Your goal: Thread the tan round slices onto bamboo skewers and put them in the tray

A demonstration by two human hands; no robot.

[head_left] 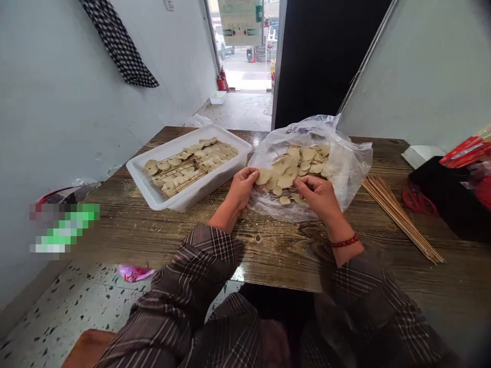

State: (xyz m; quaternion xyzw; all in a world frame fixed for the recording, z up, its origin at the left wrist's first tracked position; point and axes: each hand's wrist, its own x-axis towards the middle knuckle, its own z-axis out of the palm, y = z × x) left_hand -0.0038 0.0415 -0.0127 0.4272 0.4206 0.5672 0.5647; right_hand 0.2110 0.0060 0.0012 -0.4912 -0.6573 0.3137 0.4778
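A clear plastic bag (351, 158) lies spread open on the table, with a heap of thin, roundish beige slices (309, 153) inside. Between thumb and fingers, my left hand (243, 186) pinches a beige slice (264, 176) at the near left of the heap. My right hand (318, 194) is closed in a pinch at the edge of another slice (287, 177); whether a skewer is also in its fingers cannot be made out. Left of the bag, a white plastic tray (153, 200) contains rows of similar slices threaded on thin sticks (187, 179).
A bundle of bamboo skewers (402, 217) lies right of the bag, beside red scissors (420, 202). Farther right are a black bag (441, 189) and red packets (466, 151). The wooden table's front edge (284, 287) is close to my body. A doorway opens ahead.
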